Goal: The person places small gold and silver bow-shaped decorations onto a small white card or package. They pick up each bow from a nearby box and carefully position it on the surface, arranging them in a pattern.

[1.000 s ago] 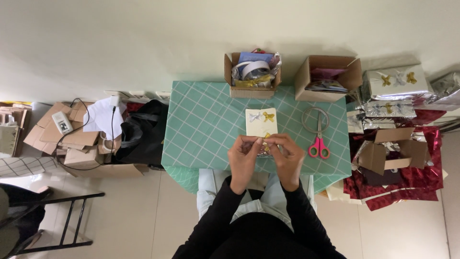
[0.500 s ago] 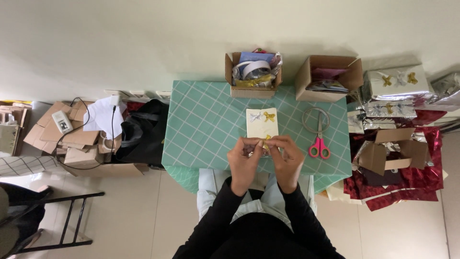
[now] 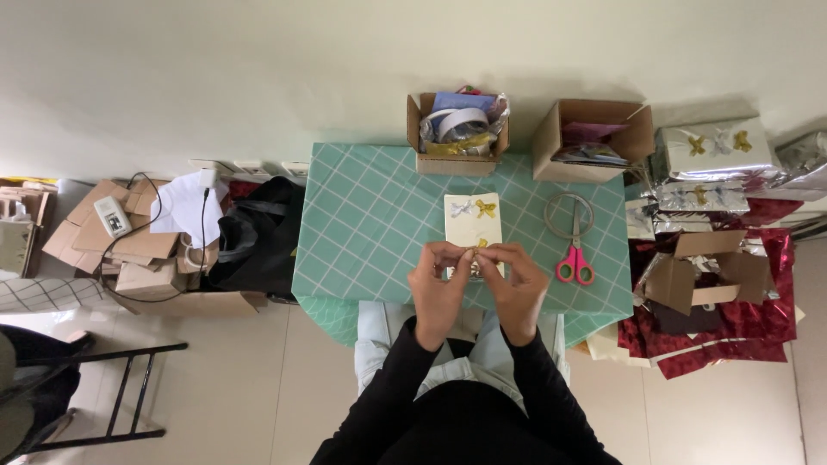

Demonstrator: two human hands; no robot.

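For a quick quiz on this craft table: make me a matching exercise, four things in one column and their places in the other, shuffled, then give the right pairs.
Things:
1. scissors
2. small gold bow
3. roll of tape
4. black bag

Places:
A. in the cardboard box at the far edge of the table
B. on the floor, left of the table
C. flat on the table, right of the white card
D. pinched between the fingertips of the left hand and the right hand

Pairs: 1-C, 2-D, 3-A, 4-B
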